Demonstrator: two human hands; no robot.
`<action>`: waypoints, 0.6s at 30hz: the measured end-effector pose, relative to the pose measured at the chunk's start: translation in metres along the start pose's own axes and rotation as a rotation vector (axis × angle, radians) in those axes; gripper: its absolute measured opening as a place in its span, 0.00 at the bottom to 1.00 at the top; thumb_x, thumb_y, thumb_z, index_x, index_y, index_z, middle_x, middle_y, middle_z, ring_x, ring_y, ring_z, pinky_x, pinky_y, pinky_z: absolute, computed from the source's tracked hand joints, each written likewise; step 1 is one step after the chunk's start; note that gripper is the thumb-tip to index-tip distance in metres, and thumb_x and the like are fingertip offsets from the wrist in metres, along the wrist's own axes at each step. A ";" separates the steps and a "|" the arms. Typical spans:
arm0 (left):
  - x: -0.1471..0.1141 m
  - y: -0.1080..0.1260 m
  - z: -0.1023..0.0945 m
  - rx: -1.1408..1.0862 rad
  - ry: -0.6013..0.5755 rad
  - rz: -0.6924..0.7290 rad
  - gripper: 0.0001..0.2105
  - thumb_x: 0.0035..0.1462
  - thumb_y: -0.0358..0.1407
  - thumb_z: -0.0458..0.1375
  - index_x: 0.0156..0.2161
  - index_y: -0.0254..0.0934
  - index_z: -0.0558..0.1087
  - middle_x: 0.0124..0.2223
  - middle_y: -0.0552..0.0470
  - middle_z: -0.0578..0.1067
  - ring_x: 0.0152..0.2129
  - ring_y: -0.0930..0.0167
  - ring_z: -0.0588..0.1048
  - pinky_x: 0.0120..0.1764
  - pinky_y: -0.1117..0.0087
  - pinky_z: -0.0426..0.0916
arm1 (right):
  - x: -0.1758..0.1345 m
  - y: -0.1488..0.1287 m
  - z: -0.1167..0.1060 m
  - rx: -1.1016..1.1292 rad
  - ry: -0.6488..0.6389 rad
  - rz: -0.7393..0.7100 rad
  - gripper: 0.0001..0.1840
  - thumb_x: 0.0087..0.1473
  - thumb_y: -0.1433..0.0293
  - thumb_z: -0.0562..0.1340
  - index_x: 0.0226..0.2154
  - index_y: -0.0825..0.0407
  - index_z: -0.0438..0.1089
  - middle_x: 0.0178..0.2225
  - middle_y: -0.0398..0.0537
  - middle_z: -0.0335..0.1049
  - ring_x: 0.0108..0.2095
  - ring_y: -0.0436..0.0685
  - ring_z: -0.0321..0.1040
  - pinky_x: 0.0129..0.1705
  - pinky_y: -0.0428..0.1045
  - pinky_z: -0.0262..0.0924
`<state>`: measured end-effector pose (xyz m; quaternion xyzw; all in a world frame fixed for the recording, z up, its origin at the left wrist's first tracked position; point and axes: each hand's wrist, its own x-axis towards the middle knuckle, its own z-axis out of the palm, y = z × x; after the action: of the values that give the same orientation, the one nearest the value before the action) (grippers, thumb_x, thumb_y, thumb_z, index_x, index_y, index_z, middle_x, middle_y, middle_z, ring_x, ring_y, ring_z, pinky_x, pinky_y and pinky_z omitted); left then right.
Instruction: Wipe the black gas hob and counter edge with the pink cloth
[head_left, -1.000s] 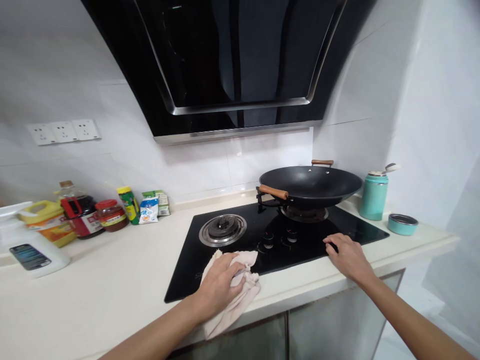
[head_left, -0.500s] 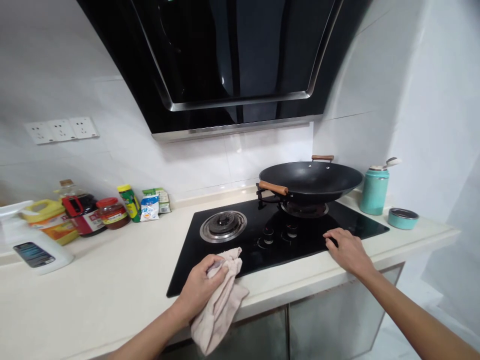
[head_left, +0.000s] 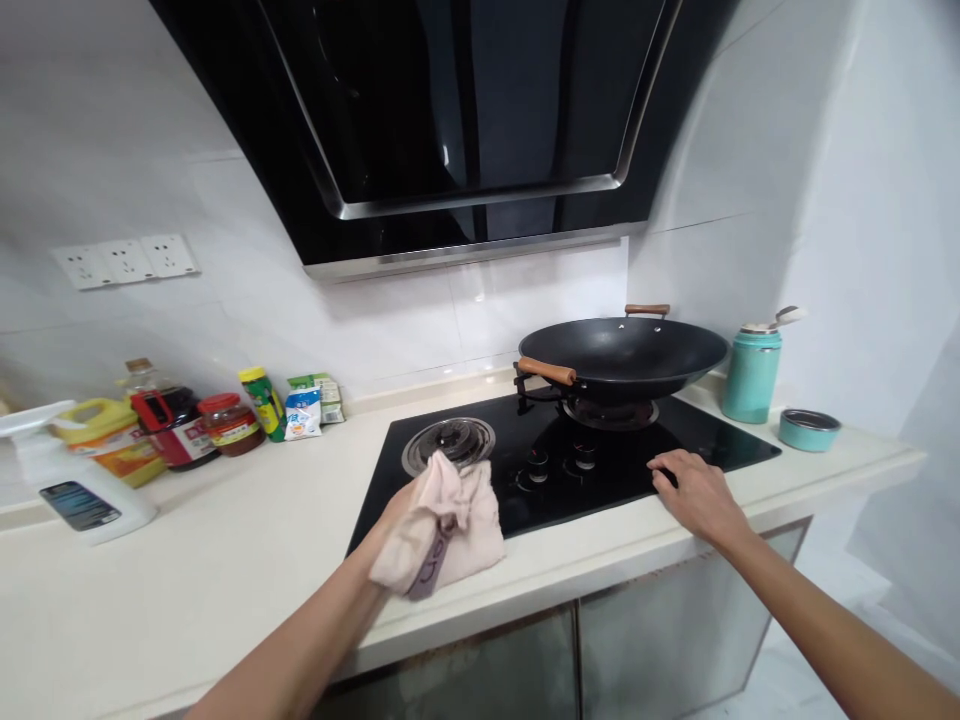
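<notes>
Over the front left corner of the black hob (head_left: 697, 450), a pinkish cloth (head_left: 442, 520) is held bunched in the left hand (head_left: 401, 510), draped across the fingers so most of the hand is hidden, with the grip closed on the fabric and the forearm stretched forward above the pale counter (head_left: 225, 570). Behind the cloth a gas burner (head_left: 450, 440) is seen, and a black wok (head_left: 622, 352) is set on the far right burner, with a teal flask (head_left: 751, 372) beside it. At the hob's front right edge the right hand (head_left: 694, 490) is laid palm down, fingers loosely spread, nothing held.

Two bare forearms, no sleeves, left hand (head_left: 397, 505), right hand (head_left: 694, 492)
</notes>
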<state>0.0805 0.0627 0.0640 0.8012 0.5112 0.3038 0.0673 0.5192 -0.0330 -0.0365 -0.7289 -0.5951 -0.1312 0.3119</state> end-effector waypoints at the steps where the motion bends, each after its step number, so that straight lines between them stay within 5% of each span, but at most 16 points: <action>1: 0.001 -0.008 0.000 -0.001 0.020 -0.004 0.23 0.63 0.41 0.46 0.23 0.37 0.77 0.17 0.53 0.73 0.21 0.67 0.74 0.21 0.71 0.71 | 0.000 0.000 0.000 0.006 0.001 -0.002 0.17 0.61 0.64 0.52 0.41 0.47 0.76 0.48 0.50 0.75 0.49 0.62 0.68 0.50 0.57 0.57; 5: 0.001 -0.046 -0.019 -0.013 0.118 -0.044 0.11 0.53 0.34 0.54 0.31 0.38 0.79 0.36 0.48 0.83 0.39 0.62 0.79 0.47 0.62 0.74 | -0.001 0.001 0.002 0.012 0.008 -0.001 0.17 0.61 0.64 0.52 0.41 0.47 0.76 0.49 0.49 0.75 0.49 0.62 0.68 0.49 0.57 0.57; 9: -0.004 -0.065 -0.043 0.015 0.203 -0.084 0.14 0.54 0.39 0.53 0.41 0.40 0.79 0.44 0.45 0.80 0.47 0.57 0.75 0.54 0.50 0.69 | 0.000 0.004 0.004 0.002 0.008 0.007 0.17 0.61 0.64 0.52 0.42 0.47 0.76 0.49 0.49 0.75 0.50 0.62 0.68 0.49 0.58 0.57; 12: -0.017 -0.042 -0.041 0.006 0.152 0.017 0.18 0.60 0.45 0.53 0.50 0.40 0.77 0.54 0.44 0.76 0.54 0.58 0.71 0.58 0.51 0.66 | 0.000 0.005 0.005 -0.005 0.003 0.006 0.17 0.61 0.64 0.53 0.41 0.47 0.76 0.49 0.49 0.75 0.50 0.62 0.68 0.49 0.57 0.57; 18: -0.038 0.033 0.007 0.240 -0.264 0.208 0.28 0.59 0.54 0.58 0.63 0.49 0.68 0.70 0.40 0.60 0.66 0.45 0.58 0.60 0.33 0.54 | -0.001 0.003 0.003 -0.025 0.019 0.000 0.17 0.61 0.65 0.52 0.41 0.48 0.76 0.48 0.49 0.75 0.49 0.62 0.69 0.49 0.57 0.58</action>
<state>0.0988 0.0160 0.0565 0.8847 0.4451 0.1382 0.0060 0.5216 -0.0324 -0.0407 -0.7315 -0.5903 -0.1455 0.3086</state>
